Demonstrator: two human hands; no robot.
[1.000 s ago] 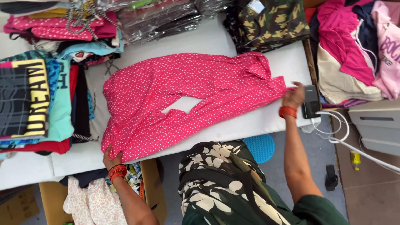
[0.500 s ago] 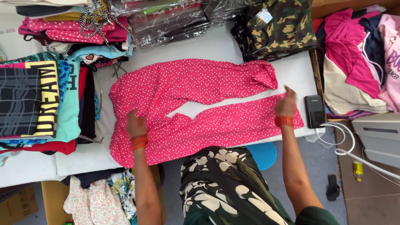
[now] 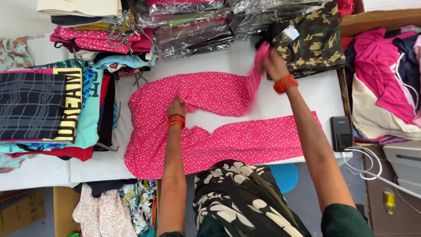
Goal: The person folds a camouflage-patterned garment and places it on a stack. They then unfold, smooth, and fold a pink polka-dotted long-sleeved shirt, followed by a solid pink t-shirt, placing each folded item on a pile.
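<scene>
Head view. Item: pink white-dotted cotton trousers [image 3: 210, 127], spread flat on the white worktop [image 3: 307, 92], waist to the left, legs running right.

Left hand [image 3: 176, 106]: pressed flat on the crotch seam, fingers together, pinning the cloth.

Right hand [image 3: 274, 63]: fingers pinched on the hem of the far leg, lifted off the worktop beside the camouflage-print garment [image 3: 313, 41].

Adjacent: stacked folded shirts [image 3: 48, 109] left; black phone [image 3: 341, 133] at the right edge.

Risk, as judged: the raised hem may snag the camouflage-print garment, or the near leg slide off the front edge if the pinning hand slackens.
</scene>
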